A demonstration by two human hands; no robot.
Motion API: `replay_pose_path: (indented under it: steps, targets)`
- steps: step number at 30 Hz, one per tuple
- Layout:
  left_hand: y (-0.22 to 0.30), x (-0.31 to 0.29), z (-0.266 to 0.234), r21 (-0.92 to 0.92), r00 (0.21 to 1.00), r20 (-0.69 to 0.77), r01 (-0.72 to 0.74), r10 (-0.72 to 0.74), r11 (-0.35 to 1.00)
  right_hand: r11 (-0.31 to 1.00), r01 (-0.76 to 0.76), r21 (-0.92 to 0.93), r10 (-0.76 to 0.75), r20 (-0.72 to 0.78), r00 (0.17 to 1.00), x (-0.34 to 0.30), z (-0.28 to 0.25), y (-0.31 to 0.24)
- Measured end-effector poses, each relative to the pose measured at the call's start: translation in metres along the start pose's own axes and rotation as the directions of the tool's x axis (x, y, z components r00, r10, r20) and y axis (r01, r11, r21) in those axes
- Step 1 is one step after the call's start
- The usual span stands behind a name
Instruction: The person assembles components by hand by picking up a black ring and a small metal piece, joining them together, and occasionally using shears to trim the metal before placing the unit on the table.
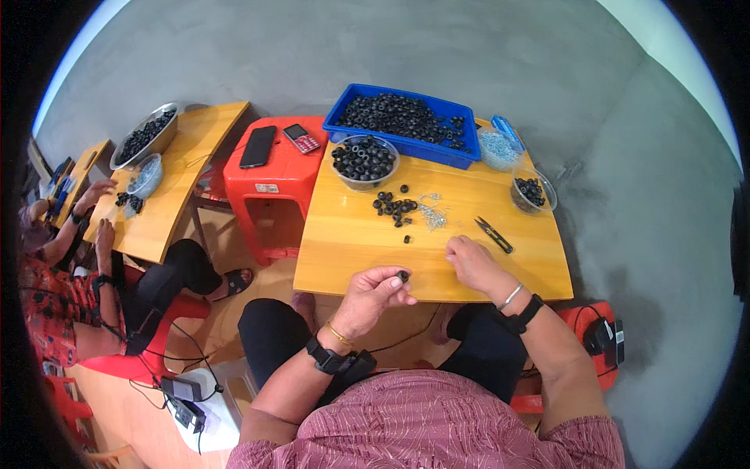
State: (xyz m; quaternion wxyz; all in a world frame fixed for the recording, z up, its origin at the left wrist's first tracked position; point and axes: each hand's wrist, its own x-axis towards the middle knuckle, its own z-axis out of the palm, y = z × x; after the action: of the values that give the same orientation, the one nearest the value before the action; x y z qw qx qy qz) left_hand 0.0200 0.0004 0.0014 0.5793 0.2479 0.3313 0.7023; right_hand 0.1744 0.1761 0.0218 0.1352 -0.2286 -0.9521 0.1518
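Note:
My left hand pinches a small black ring-shaped part between thumb and fingers, just over the table's near edge. To its right, my right hand is closed with its fingers bent down toward the tabletop; whatever it may hold is hidden or too small to name. Beyond the hands lies a loose pile of the same black parts, with a single one closer to me. Beside that pile are scattered small silvery metal pieces. Black thread snips rest on the table right of them.
A blue tray of black parts stands at the back of the yellow table. Tubs surround it. Two phones lie on a red stool. At left, another person works at a second table.

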Motion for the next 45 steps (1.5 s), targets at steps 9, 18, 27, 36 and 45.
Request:
replay_pose_path:
  steps: [9,18,27,36,45]
  targets:
    - [0.009,-0.011,0.009,-0.072,0.981,0.167,-0.086,0.097,0.994,0.888,-0.011,0.459,0.075,-0.121,0.990,-0.015,-0.033,-0.053]
    - [0.009,-0.016,0.022,0.072,0.993,0.059,-0.102,0.098,0.992,0.577,-0.105,0.810,0.075,0.075,0.994,-0.027,-0.041,-0.090]
    - [0.004,-0.018,0.025,0.165,0.991,0.065,-0.124,0.115,0.978,0.500,0.006,0.866,0.062,-0.043,0.997,-0.028,-0.027,-0.090]
    - [0.004,-0.017,0.027,0.188,0.991,0.063,-0.126,0.116,0.974,0.707,0.137,0.694,-0.007,-0.186,0.983,-0.027,-0.029,-0.103]
    - [0.006,-0.016,0.024,0.115,0.995,0.047,-0.097,0.092,0.989,0.814,0.304,0.495,-0.160,-0.313,0.936,-0.024,-0.031,-0.107]
